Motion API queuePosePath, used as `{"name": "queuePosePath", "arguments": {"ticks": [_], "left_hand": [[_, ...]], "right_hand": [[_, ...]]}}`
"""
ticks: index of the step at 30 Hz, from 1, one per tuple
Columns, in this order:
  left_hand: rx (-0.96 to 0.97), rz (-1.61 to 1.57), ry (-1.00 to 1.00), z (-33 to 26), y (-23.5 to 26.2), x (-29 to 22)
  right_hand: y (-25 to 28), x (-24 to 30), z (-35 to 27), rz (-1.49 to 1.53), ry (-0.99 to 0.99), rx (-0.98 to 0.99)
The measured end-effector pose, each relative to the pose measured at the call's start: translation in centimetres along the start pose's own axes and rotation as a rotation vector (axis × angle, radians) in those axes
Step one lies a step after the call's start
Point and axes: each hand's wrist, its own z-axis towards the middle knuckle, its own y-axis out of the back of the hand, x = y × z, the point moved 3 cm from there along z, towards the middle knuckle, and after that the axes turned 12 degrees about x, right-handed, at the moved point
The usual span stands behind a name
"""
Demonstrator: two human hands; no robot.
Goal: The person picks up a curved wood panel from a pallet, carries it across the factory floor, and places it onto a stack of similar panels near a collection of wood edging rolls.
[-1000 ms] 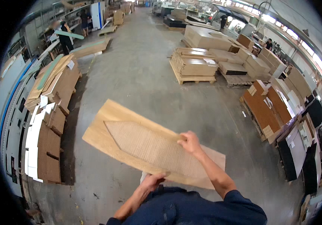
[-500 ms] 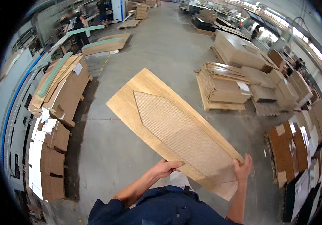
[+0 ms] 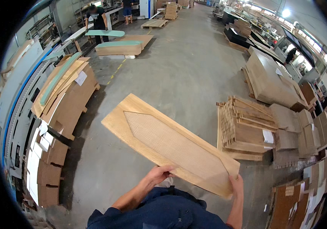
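Observation:
A long light-wood panel (image 3: pixel 112 119) with a pointed, woven-looking inlay (image 3: pixel 171 147) is held in front of my body, slanting from upper left to lower right. My left hand (image 3: pixel 160 174) grips its near long edge, thumb on top and fingers hidden underneath. At the right end, my right hand (image 3: pixel 236 184) closes around the short edge, with its thumb on the upper face. The panel hangs above the grey floor, its far end pointing ahead and left.
Stacked boards (image 3: pixel 243 129) on a pallet stand ahead right, with a larger panel stack (image 3: pixel 274 80) beyond. Along the left are board piles (image 3: pixel 70 99) and cardboard-edged stacks (image 3: pixel 49 171). A co-worker (image 3: pixel 96 23) handles a green curved board (image 3: pixel 105 33) at far left.
The panel has turned a little flatter across my view and its far end has come lower. The stacks ahead have shifted in view and look nearer. Both hands keep their grip.

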Motion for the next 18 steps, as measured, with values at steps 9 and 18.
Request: {"name": "queuePosePath", "arguments": {"ticks": [9,18], "left_hand": [[0.057,-0.017,0.038,27.1,3.9,-13.4],[-0.009,0.296,0.314,53.8,0.9,-25.4]], "right_hand": [[0.6,6.8,24.8,0.180,-0.098,0.076],[1.0,7.2,41.7,0.443,-0.032,0.172]]}}
